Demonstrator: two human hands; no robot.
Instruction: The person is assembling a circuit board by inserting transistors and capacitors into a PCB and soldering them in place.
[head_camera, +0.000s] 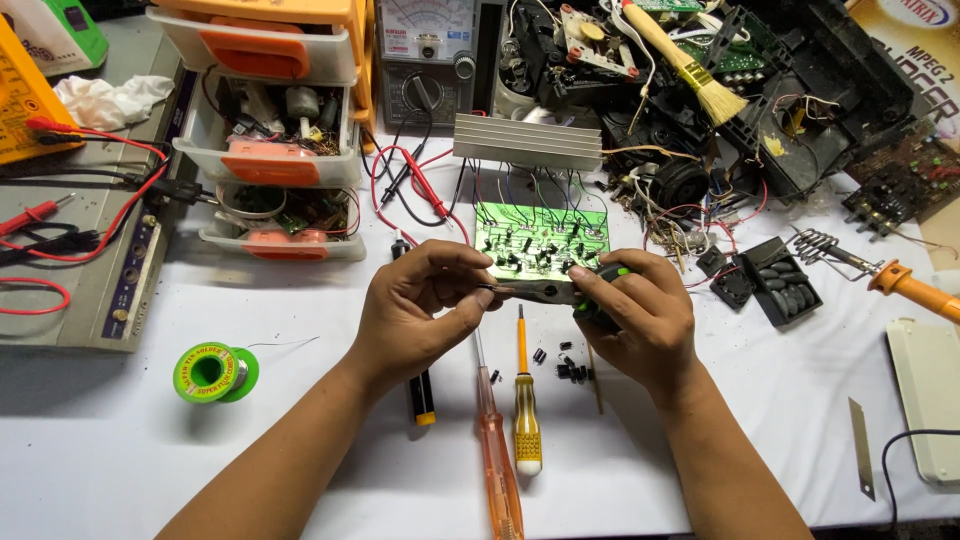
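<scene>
The right hand (640, 315) is closed round the black-and-green handles of small pliers (560, 291), held just above the worktop (700, 460) near its middle. The left hand (425, 305) pinches at the pliers' tip with thumb and forefinger; whatever sits between them is too small to tell.

The pliers look stiff, light and easy to grip by the padded handles. The tip is fine, so anything caught there is likely tiny and easily dropped or bent.

Just beyond the hands lies a green circuit board (540, 240), with a ribbed heat sink (528, 142) at its far edge, joined by thin wires that look fragile. Under the hands, small black parts (565, 365) lie loose and could scatter. Near them rest a yellow screwdriver (525, 400), an orange one (495, 450) and a black pen-like tool (420, 385). A solder spool (213, 373) sits to the left; red test leads (420, 185) trail from a meter (430, 50) at the far side beside open parts drawers (275, 130). To the right are a soldering iron (900, 285) and a bare blade (862, 450).
</scene>
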